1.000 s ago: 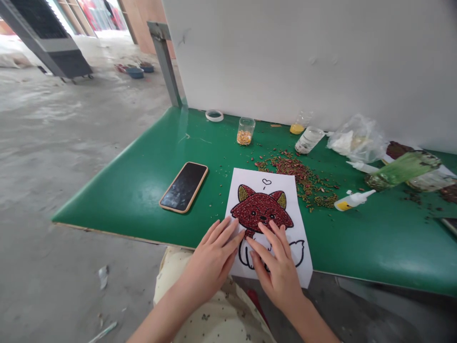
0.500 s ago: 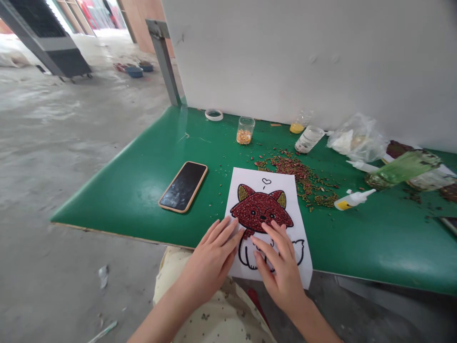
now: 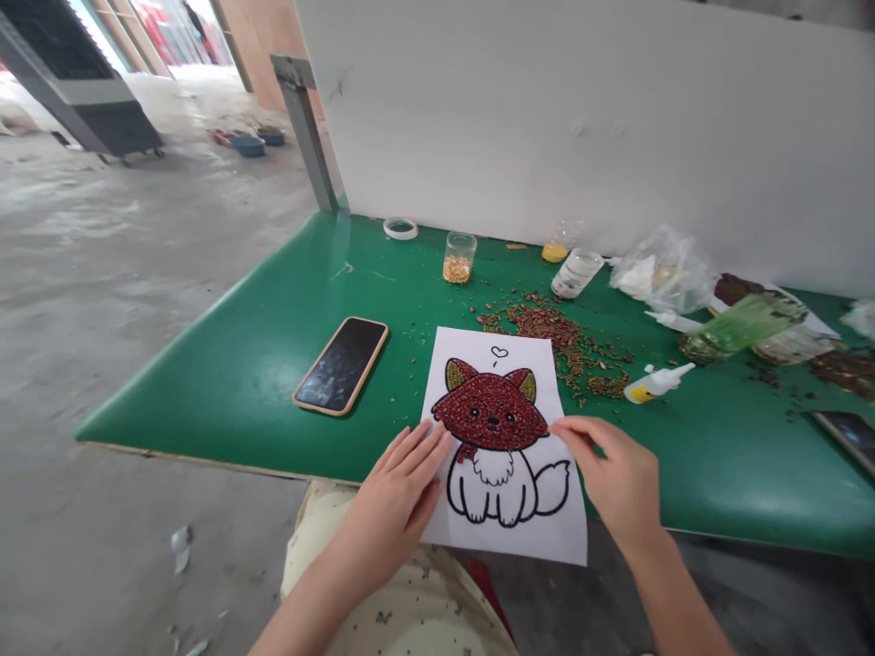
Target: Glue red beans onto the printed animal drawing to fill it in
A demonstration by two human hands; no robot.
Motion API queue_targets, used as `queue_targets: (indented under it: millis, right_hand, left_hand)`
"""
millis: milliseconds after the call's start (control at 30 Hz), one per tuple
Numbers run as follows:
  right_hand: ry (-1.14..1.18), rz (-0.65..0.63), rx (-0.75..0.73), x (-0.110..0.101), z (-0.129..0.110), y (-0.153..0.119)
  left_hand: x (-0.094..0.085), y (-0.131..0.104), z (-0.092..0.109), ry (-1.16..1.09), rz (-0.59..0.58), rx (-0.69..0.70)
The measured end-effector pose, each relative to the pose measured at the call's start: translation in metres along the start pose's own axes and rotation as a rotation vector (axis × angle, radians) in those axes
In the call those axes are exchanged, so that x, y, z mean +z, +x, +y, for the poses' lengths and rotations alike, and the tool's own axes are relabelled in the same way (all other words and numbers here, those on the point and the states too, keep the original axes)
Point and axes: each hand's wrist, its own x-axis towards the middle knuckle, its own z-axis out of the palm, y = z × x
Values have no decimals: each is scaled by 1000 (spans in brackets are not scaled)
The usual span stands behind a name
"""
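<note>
A sheet of white paper (image 3: 506, 547) with a fox drawing lies at the table's front edge, its lower end jutting past it. The fox's head (image 3: 488, 410) is covered with dark red beans, and the inner ears with green ones. A few red beans sit just below the head; the body and tail are bare outline. My left hand (image 3: 403, 487) rests flat on the paper's left side, fingers stretched out. My right hand (image 3: 612, 474) is at the right tip of the head, thumb and forefinger pinched together; whatever is between them is too small to make out.
Loose red and green beans (image 3: 547, 328) are scattered behind the paper. A phone (image 3: 342, 364) lies left on the green table (image 3: 205, 364). A glue bottle (image 3: 656, 384), a cup of corn kernels (image 3: 459, 259), a tipped clear cup (image 3: 576, 273), a green bottle (image 3: 745, 326) and plastic bags (image 3: 666, 271) stand around.
My right hand has moved right, off the fox's body to the right tip of its head, its fingers closing from spread to a pinch. My left hand stays flat on the paper.
</note>
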Motion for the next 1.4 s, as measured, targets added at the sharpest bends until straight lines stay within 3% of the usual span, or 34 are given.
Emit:
queue_targets:
  millis: [133, 233, 300, 467, 600, 833, 967, 1200, 1400]
  right_hand:
    - [-40, -40, 40, 4, 29, 58]
    - [-117, -91, 25, 20, 54, 118]
    - [-201, -131, 93, 33, 70, 155]
    - [-326, -260, 289, 63, 96, 208]
    - [-257, -355, 250, 70, 107, 217]
    - [-140, -533, 132, 68, 113, 217]
    - [-162, -556, 140, 71, 118, 214]
    - [-193, -486, 194, 62, 131, 214]
    - [-148, -576, 222, 67, 132, 213]
  left_hand:
    - [-3, -2, 0, -96, 59, -58]
    - [-4, -4, 0, -168, 111, -118]
    - [-4, -6, -2, -217, 164, -164]
    - [-7, -10, -14, -188, 416, -302]
    - [-11, -13, -24, -219, 517, -378]
    - [-15, -13, -26, -303, 548, -454]
    - [-15, -10, -24, -309, 503, -495]
    - [-12, -10, -23, -351, 455, -578]
    - [-11, -10, -21, -400, 436, -613]
